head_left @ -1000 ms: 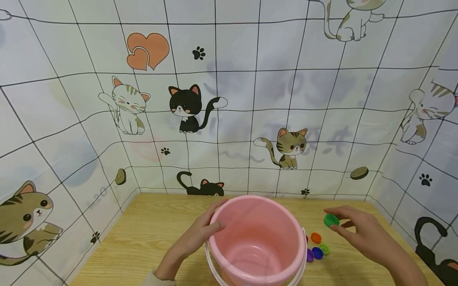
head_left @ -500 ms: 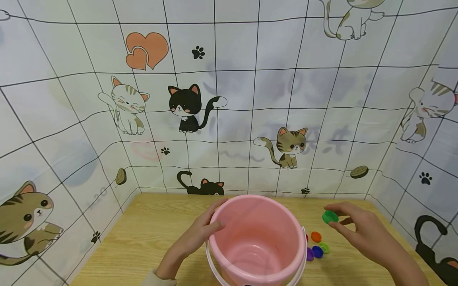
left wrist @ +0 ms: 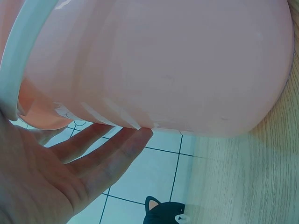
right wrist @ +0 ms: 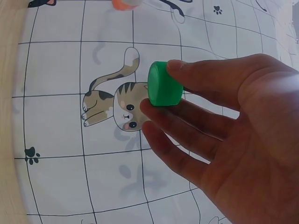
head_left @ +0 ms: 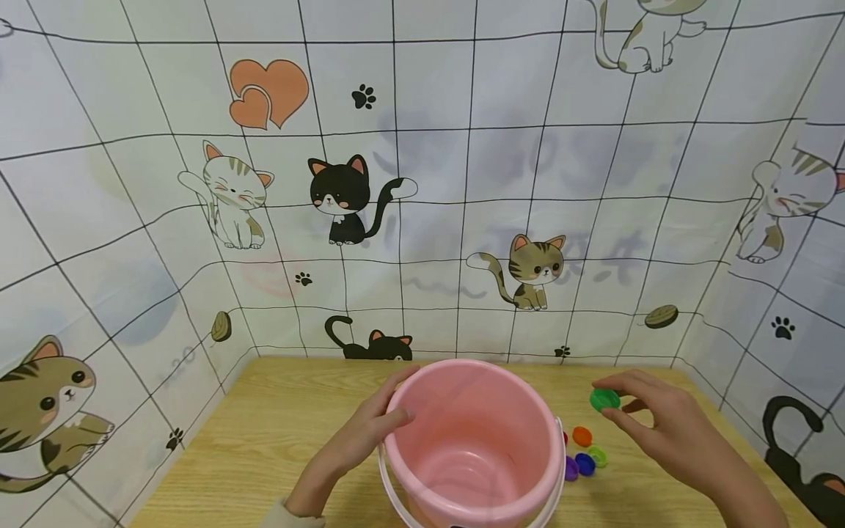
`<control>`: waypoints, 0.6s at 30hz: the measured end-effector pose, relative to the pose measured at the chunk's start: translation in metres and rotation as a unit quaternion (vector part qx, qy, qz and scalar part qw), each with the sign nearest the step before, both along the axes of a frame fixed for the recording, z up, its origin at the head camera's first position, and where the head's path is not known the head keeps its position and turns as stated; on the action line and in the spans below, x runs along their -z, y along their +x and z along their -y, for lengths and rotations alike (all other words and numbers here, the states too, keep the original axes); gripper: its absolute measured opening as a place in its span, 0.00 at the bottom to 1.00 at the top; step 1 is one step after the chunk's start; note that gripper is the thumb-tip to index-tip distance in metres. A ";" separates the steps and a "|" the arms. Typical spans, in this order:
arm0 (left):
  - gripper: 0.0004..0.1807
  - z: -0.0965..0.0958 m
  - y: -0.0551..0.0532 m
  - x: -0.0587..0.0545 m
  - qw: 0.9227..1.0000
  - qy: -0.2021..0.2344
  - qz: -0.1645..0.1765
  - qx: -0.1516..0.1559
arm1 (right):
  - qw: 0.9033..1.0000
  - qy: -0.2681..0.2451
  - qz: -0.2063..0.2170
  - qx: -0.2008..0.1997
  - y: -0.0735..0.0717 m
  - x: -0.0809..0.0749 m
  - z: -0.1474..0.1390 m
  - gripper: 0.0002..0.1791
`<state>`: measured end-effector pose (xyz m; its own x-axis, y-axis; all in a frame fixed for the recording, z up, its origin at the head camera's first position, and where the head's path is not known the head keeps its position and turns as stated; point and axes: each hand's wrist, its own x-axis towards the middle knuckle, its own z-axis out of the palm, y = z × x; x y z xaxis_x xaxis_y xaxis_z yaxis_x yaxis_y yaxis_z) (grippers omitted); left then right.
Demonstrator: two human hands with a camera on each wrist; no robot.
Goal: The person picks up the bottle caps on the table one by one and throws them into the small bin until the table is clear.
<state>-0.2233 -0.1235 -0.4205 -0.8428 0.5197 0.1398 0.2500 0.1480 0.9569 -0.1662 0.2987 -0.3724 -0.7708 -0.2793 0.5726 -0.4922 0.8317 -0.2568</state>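
A pink bucket [head_left: 472,440] stands tilted toward me on the table, its inside bare down to the round base. My left hand [head_left: 366,425] grips its left rim, thumb over the edge and fingers along the outer wall. In the left wrist view those fingers [left wrist: 117,154] lie against the bucket wall [left wrist: 177,65]. To the right of the bucket, my right hand [head_left: 660,425] holds a green bottle cap [head_left: 604,400] above the table. The right wrist view shows the cap [right wrist: 164,84] pinched between thumb and fingertips.
Several small caps lie right of the bucket: an orange cap [head_left: 582,436], a lime green cap [head_left: 597,456], a blue cap [head_left: 584,464] and a purple cap [head_left: 571,468]. A red one is mostly hidden by the rim. The bucket's white handle [head_left: 389,491] hangs down. Cat-print cloth [head_left: 429,169] surrounds the wooden table [head_left: 264,425].
My right hand has moved slightly left and up with the green bottle cap, which is now turned a little differently. The left hand and bucket have stayed put.
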 end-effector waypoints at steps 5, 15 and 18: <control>0.34 0.000 0.000 0.000 1.000 0.000 -0.006 0.000 | 1.000 -0.001 -0.003 0.000 0.002 -0.002 0.003 0.23; 0.34 -0.001 0.001 -0.001 1.000 0.001 -0.006 -0.005 | 0.999 -0.025 -0.025 -0.032 0.007 -0.006 0.013 0.26; 0.34 0.000 0.001 0.000 1.000 0.001 -0.005 -0.006 | 0.998 -0.028 -0.030 -0.047 0.006 -0.008 0.019 0.27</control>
